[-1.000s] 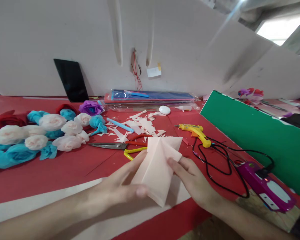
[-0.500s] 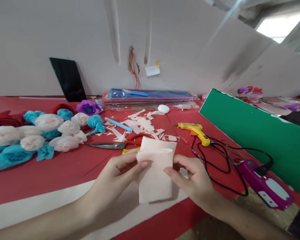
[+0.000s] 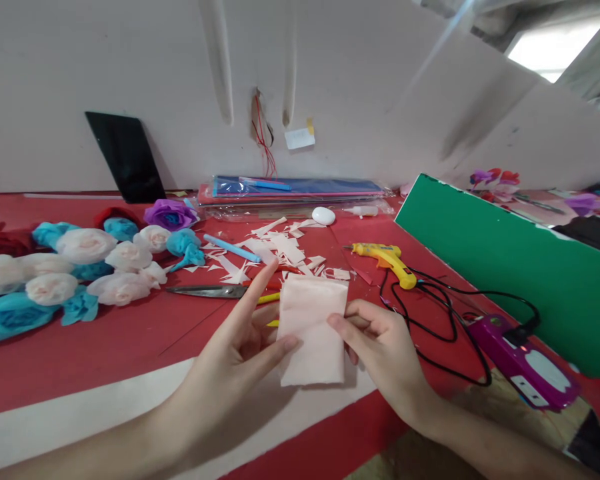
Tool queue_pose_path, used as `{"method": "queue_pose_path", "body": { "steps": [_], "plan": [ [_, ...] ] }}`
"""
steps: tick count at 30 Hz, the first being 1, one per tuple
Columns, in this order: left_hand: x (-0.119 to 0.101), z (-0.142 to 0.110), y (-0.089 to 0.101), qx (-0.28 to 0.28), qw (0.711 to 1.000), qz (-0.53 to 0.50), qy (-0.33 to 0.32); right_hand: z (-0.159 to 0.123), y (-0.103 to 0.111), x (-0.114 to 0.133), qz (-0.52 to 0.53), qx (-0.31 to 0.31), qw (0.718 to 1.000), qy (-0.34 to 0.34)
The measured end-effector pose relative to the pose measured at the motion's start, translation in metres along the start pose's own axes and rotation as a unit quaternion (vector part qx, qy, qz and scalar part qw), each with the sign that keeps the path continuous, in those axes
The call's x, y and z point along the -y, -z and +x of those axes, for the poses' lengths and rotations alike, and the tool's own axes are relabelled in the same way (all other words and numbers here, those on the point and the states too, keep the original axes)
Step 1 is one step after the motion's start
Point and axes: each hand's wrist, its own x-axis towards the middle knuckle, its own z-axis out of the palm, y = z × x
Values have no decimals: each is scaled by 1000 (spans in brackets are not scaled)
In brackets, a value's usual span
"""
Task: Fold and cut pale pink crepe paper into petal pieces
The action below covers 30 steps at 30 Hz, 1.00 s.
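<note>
A folded piece of pale pink crepe paper is held upright above the table, its layers lying nearly flush. My right hand pinches its right edge, thumb in front and fingers behind. At the left edge, the thumb of my left hand presses on the front, with the index finger lifted away and other fingers partly hidden behind. Below the hands lies a long strip of pale paper. Just beyond are scissors, partly covered by my left hand, and pale paper scraps.
Blue, white, red and purple paper flowers crowd the left side. On the right are a yellow glue gun, its black cable, a purple power strip and a leaning green board. A black tablet leans against the wall.
The paper's upper flap, which stuck out above the front layer, now lines up with it. My left index finger has lifted off the paper. The view has shifted slightly.
</note>
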Motion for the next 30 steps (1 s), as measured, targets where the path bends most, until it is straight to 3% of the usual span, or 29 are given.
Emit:
{"method": "queue_pose_path", "body": {
  "steps": [9,12,15,20,30],
  "plan": [
    [0,-1,5,-59,989,136,1,-2,-1,-6,14,-2,1000,-11],
    [-5,1,10,-87,975,202,-12,0,0,-10,37,-44,998,13],
    [-6,4,16,-122,977,172,16,5,3,-12,104,-64,992,22],
    [-5,9,20,-130,985,97,65,10,9,-9,193,38,978,-66],
    [-5,7,16,-88,985,129,66,4,7,-1,72,-36,997,3]
  ]
}}
